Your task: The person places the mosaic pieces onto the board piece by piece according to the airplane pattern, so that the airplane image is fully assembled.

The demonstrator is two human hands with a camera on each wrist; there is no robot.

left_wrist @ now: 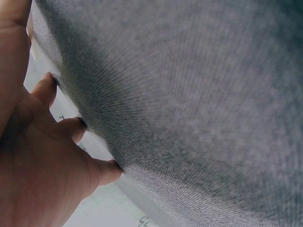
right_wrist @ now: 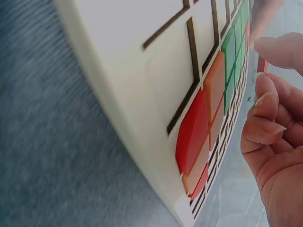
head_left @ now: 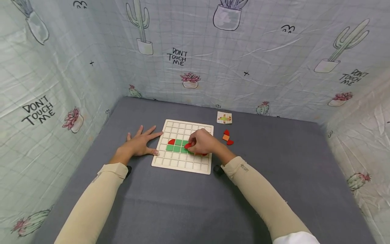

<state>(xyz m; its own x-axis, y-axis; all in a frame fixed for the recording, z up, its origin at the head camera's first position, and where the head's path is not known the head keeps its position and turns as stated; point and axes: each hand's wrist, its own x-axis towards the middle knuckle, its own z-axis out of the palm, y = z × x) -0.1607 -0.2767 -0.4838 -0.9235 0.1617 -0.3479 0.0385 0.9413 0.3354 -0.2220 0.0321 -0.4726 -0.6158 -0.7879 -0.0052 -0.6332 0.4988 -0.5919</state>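
My right hand (head_left: 202,140) pinches a red piece (head_left: 187,146) between thumb and fingertips, just over the wooden grid board (head_left: 182,165). Green square tiles (head_left: 177,148) fill cells around the board's middle. A rounded red piece (head_left: 172,141) sits at their left end. In the right wrist view, orange tiles (right_wrist: 215,78) and a curved red piece (right_wrist: 194,132) lie near the board's right edge; in the head view my hand partly covers that end. My left hand (head_left: 138,144) lies on the table with fingers spread, its thumb and forefinger at the board's left edge.
Beyond the board's right side lie loose pieces: an orange square (head_left: 225,137) with a red piece (head_left: 226,132) on either side. A small pattern card (head_left: 224,117) lies behind them. Printed cloth walls (head_left: 213,74) enclose the grey table (head_left: 170,203) at the back and sides.
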